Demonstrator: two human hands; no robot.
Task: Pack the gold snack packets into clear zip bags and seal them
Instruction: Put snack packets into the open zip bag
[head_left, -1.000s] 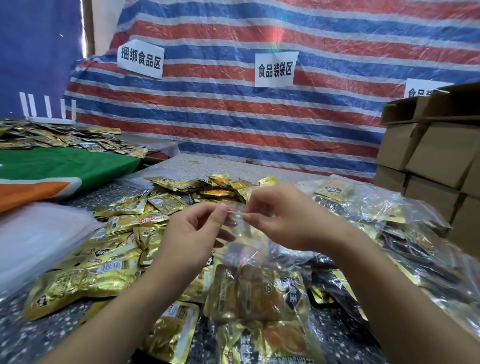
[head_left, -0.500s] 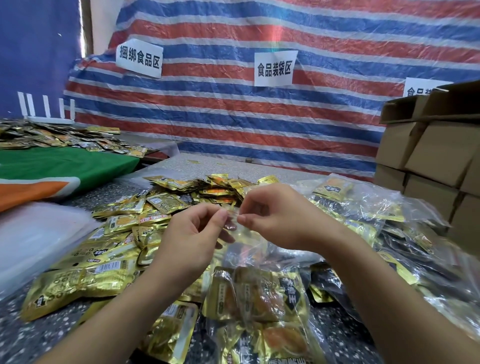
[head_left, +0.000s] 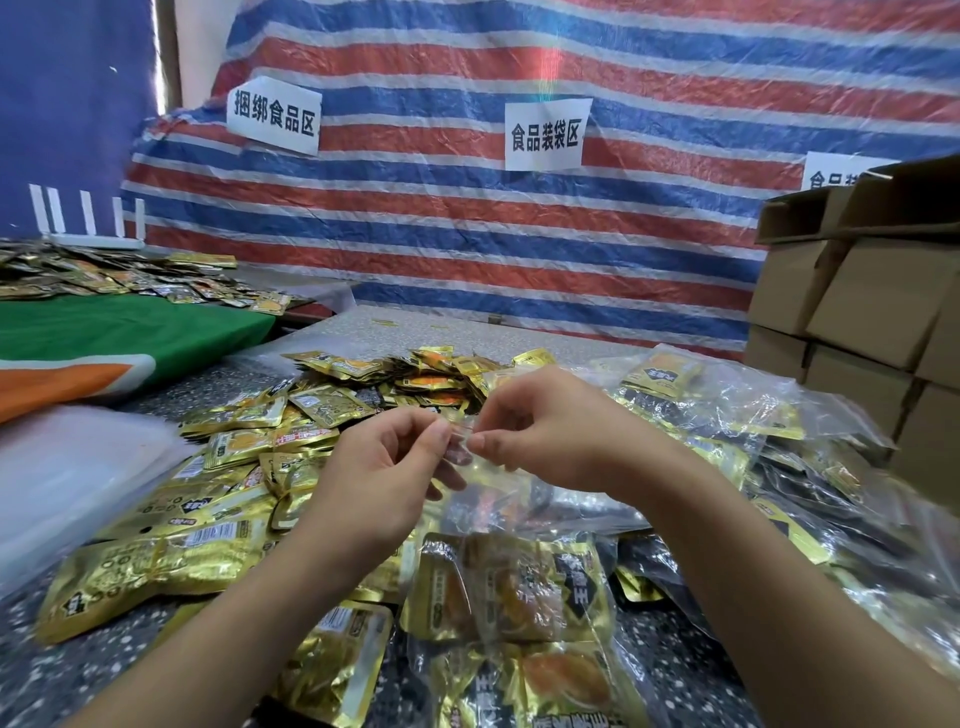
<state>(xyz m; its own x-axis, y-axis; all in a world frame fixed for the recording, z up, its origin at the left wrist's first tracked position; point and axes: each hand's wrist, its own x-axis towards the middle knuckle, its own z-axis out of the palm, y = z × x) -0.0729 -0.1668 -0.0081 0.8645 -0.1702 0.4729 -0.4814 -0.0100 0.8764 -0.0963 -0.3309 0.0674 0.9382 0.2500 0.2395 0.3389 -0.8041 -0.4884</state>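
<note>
Pinching the zip strip from the left, my left hand (head_left: 384, 467) holds the mouth of the clear zip bag (head_left: 498, 525) between thumb and forefinger; my right hand (head_left: 540, 426) pinches the same strip just beside it. The bag hangs over the loose gold packets (head_left: 228, 467), its own packets (head_left: 514, 592) inside. If the tracks sit misaligned, I judge the seal could gap.

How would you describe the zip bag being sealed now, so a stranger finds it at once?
Start at the striped tarp wall, then look down to the table's middle. The clear zip bag hangs there, the only one pinched at its top by left hand and right hand.
</note>
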